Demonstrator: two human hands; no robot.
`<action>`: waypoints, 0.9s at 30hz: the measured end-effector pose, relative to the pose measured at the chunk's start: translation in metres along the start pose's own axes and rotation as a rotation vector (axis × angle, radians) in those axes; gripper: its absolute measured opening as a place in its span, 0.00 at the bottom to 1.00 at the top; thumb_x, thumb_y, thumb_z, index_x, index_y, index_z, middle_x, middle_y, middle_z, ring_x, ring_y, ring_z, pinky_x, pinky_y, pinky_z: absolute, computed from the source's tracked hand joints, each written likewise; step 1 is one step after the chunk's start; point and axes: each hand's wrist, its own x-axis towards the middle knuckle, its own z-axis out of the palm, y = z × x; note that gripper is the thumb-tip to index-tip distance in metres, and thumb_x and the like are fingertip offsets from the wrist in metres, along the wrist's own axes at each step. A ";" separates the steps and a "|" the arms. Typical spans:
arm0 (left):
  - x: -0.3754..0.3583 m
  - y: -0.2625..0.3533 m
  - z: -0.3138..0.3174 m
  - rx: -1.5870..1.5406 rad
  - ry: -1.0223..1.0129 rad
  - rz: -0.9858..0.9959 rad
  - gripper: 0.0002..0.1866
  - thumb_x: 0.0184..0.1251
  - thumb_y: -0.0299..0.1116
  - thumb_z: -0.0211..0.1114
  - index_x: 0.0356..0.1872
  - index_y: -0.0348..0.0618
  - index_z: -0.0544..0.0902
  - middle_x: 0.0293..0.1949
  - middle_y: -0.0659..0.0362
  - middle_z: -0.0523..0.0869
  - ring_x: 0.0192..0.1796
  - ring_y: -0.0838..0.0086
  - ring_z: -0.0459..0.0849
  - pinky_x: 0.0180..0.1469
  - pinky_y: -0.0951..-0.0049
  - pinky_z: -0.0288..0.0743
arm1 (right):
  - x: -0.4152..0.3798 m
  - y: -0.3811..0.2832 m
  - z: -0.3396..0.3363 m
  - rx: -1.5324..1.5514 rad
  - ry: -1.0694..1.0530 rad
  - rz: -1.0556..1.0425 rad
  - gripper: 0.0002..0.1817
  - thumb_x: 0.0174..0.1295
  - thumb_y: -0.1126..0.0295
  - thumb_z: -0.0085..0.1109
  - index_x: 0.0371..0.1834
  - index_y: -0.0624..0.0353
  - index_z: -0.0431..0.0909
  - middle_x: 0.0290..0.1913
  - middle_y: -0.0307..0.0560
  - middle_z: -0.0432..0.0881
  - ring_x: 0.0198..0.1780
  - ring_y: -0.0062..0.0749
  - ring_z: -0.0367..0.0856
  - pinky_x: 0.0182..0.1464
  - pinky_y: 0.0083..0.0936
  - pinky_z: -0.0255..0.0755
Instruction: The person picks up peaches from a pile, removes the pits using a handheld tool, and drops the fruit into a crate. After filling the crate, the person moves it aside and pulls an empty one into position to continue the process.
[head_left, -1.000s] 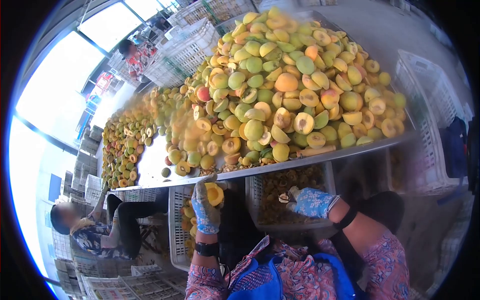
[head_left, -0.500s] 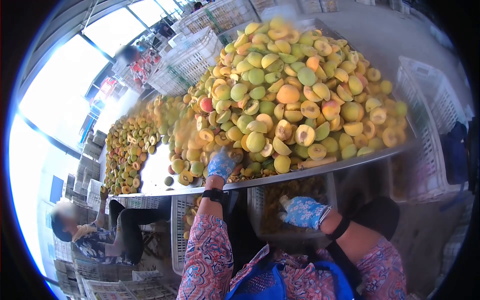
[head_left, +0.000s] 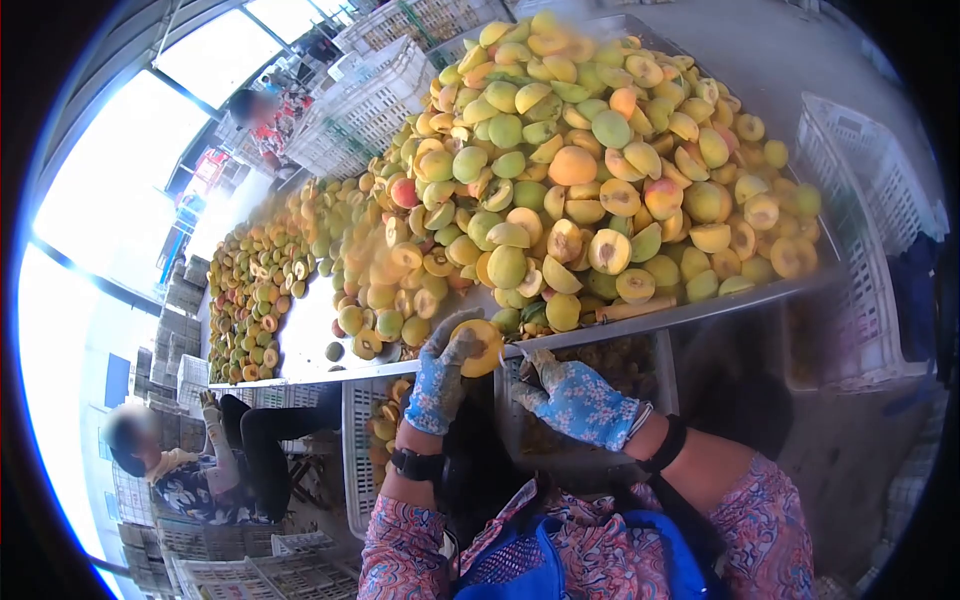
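Observation:
Wrapped in a blue floral glove, my left hand (head_left: 441,372) holds a halved yellow fruit (head_left: 480,348) with its cut face turned to the right. My right hand (head_left: 581,402), gloved the same way, is just right of that fruit with its fingers pinched near a small pale pointed object (head_left: 517,351), too small to make out clearly. Both hands are at the front edge of a metal table (head_left: 640,325). Behind them rises a large heap of green, yellow and orange fruit (head_left: 572,166), many of them cut in half.
Below the table edge stand a white crate (head_left: 358,470) with fruit pieces and another crate (head_left: 668,375). A tall white crate (head_left: 868,250) is at the right. One person (head_left: 205,480) sits at the left, another person (head_left: 275,125) is farther back, near stacked crates (head_left: 375,100).
My left hand has drawn back from the heap with a halved fruit in it. My right hand has moved up and left, close to that fruit.

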 end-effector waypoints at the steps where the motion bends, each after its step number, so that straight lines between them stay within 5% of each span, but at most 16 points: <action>1: -0.007 -0.005 0.011 -0.073 -0.007 -0.011 0.20 0.68 0.37 0.62 0.56 0.38 0.76 0.49 0.56 0.81 0.51 0.71 0.81 0.55 0.69 0.77 | 0.002 -0.002 0.002 -0.050 -0.011 0.016 0.22 0.62 0.61 0.60 0.51 0.69 0.71 0.34 0.64 0.81 0.38 0.60 0.80 0.41 0.47 0.73; 7: -0.028 -0.023 0.042 -0.443 0.108 -0.044 0.20 0.74 0.43 0.53 0.56 0.39 0.75 0.50 0.51 0.81 0.49 0.66 0.82 0.54 0.67 0.79 | -0.001 -0.001 0.009 -0.218 -0.019 -0.024 0.26 0.63 0.57 0.58 0.49 0.74 0.70 0.28 0.64 0.80 0.33 0.60 0.80 0.34 0.49 0.73; 10: -0.027 -0.025 0.049 -0.438 0.066 -0.021 0.19 0.73 0.43 0.55 0.55 0.39 0.75 0.50 0.49 0.81 0.49 0.64 0.82 0.53 0.64 0.79 | -0.007 -0.002 0.007 -0.332 -0.029 0.007 0.22 0.64 0.54 0.53 0.44 0.68 0.73 0.27 0.62 0.81 0.32 0.58 0.80 0.35 0.49 0.74; 19: -0.027 -0.030 0.077 -0.403 0.124 0.097 0.17 0.73 0.41 0.57 0.53 0.39 0.75 0.49 0.49 0.81 0.50 0.59 0.82 0.53 0.59 0.80 | -0.012 0.009 0.009 -0.083 -0.086 0.209 0.21 0.65 0.57 0.52 0.44 0.68 0.73 0.34 0.68 0.81 0.39 0.60 0.81 0.40 0.49 0.74; 22: -0.028 -0.038 0.080 -0.378 0.148 0.165 0.17 0.72 0.41 0.57 0.53 0.39 0.75 0.49 0.51 0.81 0.50 0.60 0.83 0.52 0.58 0.81 | -0.010 0.010 0.006 0.015 -0.005 0.067 0.20 0.66 0.55 0.52 0.43 0.66 0.74 0.26 0.61 0.80 0.28 0.52 0.82 0.31 0.43 0.76; 24: -0.031 -0.041 0.078 -0.374 0.133 0.178 0.17 0.72 0.42 0.58 0.53 0.40 0.75 0.49 0.51 0.81 0.49 0.60 0.83 0.51 0.58 0.81 | -0.009 -0.003 -0.009 0.830 -0.414 0.678 0.12 0.70 0.58 0.52 0.35 0.54 0.73 0.16 0.38 0.71 0.12 0.30 0.68 0.16 0.27 0.62; 27: -0.028 -0.043 0.077 -0.427 0.028 0.236 0.22 0.67 0.47 0.63 0.53 0.43 0.75 0.49 0.52 0.81 0.49 0.59 0.83 0.50 0.58 0.82 | -0.012 -0.013 -0.016 1.079 -0.505 0.750 0.13 0.72 0.57 0.48 0.30 0.48 0.70 0.15 0.27 0.62 0.11 0.15 0.57 0.14 0.17 0.54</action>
